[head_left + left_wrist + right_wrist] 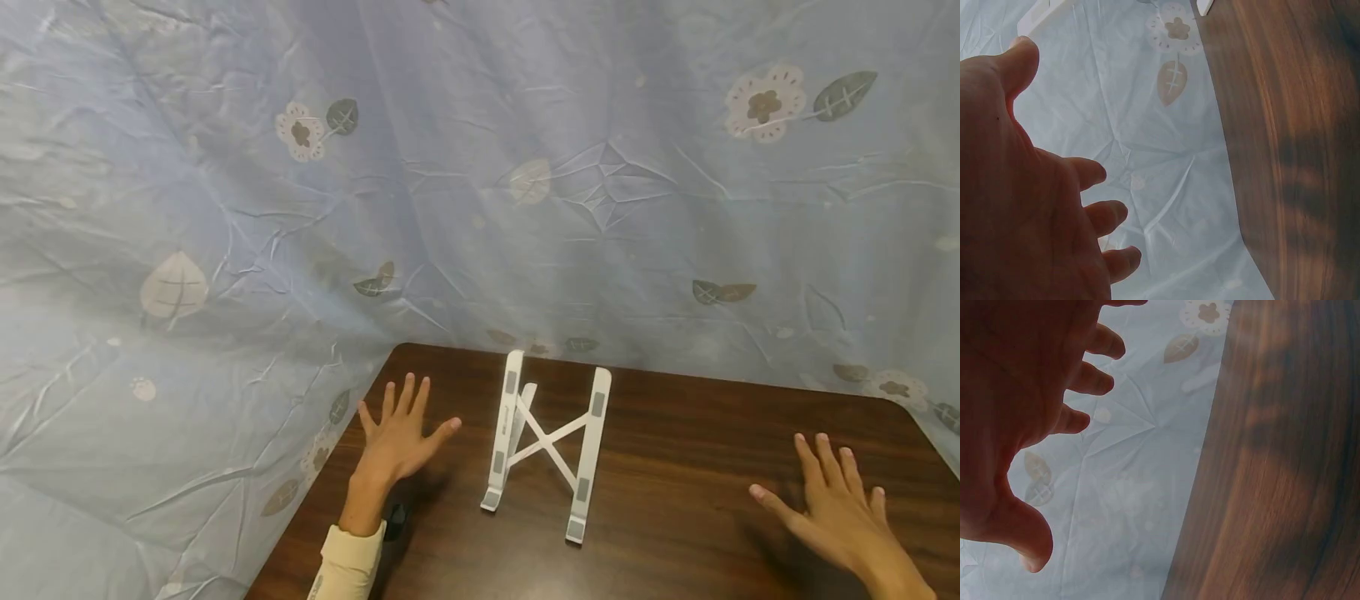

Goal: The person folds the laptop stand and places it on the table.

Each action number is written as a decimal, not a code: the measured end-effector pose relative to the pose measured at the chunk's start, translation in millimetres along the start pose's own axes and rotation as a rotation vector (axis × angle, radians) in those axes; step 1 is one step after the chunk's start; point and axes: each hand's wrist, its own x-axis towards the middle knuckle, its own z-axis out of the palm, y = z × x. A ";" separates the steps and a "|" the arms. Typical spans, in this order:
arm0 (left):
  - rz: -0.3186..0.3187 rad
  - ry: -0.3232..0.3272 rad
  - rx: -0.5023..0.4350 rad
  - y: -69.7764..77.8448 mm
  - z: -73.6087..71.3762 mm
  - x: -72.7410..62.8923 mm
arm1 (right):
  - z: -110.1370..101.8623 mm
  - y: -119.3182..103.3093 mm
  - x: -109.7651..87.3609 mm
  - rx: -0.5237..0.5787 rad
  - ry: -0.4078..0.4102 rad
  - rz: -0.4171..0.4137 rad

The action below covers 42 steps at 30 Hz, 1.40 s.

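My left hand (396,442) is hovering, fingers spread and holding nothing, and so is my right hand (843,518). Between them, nearer the left, the white stand (546,439) is resting on the table (675,517); a careless inward sweep could be knocking it askew.

Two hands (397,443) (843,517), one stand (547,439), one table (675,500)

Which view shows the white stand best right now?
The head view: the white stand shows whole there, with nothing in front of it. The left wrist view catches only bits of it at the top edge; the right wrist view shows none.
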 end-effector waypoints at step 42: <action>0.195 0.007 -0.283 26.7 13.8 18.4 | 35.0 -86.1 30.7 0.188 0.057 -0.258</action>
